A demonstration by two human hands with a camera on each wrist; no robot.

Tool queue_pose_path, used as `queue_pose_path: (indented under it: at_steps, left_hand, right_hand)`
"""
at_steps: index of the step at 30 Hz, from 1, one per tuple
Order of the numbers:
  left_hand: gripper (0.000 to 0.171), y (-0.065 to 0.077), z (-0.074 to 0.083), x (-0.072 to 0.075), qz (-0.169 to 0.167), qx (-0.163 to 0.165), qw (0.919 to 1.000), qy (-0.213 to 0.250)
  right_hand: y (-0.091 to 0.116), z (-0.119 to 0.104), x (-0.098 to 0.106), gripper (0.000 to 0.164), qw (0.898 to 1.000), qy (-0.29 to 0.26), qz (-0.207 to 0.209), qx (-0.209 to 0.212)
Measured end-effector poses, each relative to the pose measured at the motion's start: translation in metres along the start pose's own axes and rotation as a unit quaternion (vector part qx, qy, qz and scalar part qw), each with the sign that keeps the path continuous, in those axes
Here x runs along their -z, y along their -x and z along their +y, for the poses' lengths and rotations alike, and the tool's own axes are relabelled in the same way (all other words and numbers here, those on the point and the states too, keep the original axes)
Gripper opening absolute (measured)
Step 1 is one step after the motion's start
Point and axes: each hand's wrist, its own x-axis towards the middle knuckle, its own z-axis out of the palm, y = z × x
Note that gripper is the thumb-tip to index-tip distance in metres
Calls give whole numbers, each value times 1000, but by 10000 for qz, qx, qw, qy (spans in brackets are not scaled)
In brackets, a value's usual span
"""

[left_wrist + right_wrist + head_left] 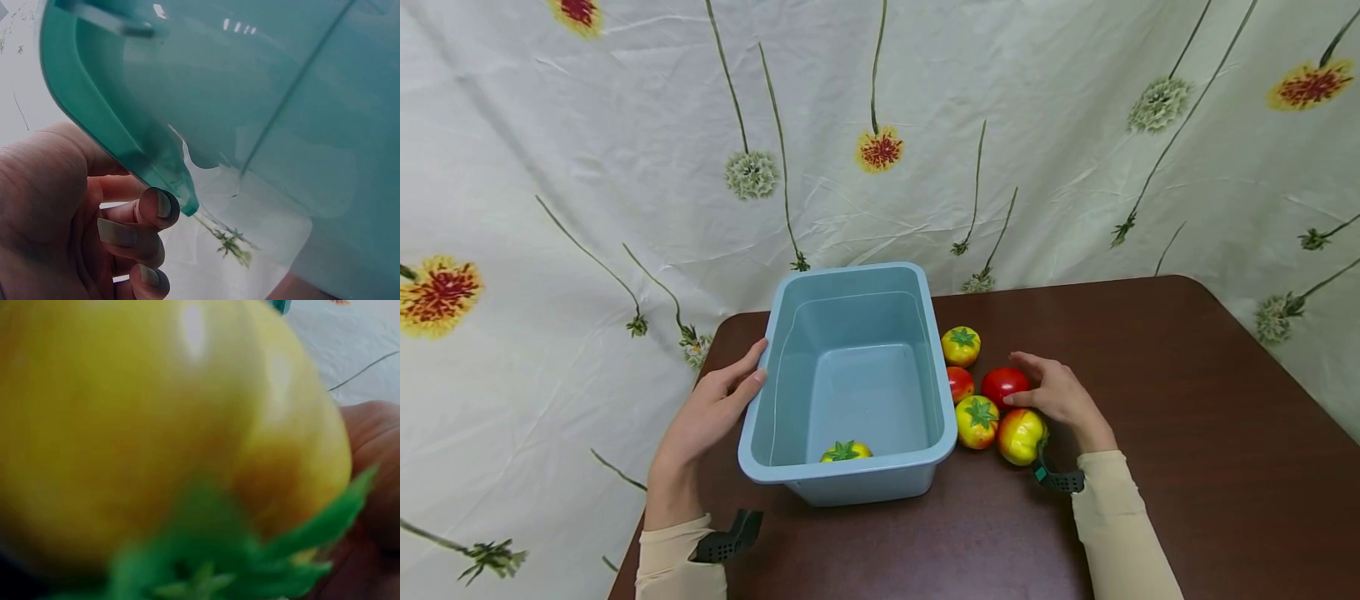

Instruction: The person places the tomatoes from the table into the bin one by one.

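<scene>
A light blue plastic basin stands on the table's left part, with one yellow tomato inside near its front wall. My left hand grips the basin's left rim; in the left wrist view, curled fingers show beneath the rim. To the right of the basin, my right hand has its thumb and fingers around a red tomato. A yellow-red tomato lies just below that hand and fills much of the right wrist view, hiding most of the hand there.
Beside the basin's right wall sit two yellow tomatoes with green leaves, a front one and a back one, and a red one between them. The dark brown table extends right. A flowered white cloth hangs behind.
</scene>
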Motion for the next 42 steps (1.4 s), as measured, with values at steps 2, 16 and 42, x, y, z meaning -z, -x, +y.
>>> queue_pose_path:
  at_steps: [2, 16, 42]
  left_hand:
    - [56, 0, 0, 0, -1, 17, 10000, -21]
    - [55, 0, 1, 0, -22, 35, 10000, -82]
    - [56, 0, 2, 0, 39, -12, 9996, -262]
  right_hand:
    - [-1, 3, -1, 73, 10000, -6, -81, -46]
    - [-5, 14, -6, 75, 9997, -124, -156, -131]
    - [14, -38, 12, 67, 9923, 12, 862, 888]
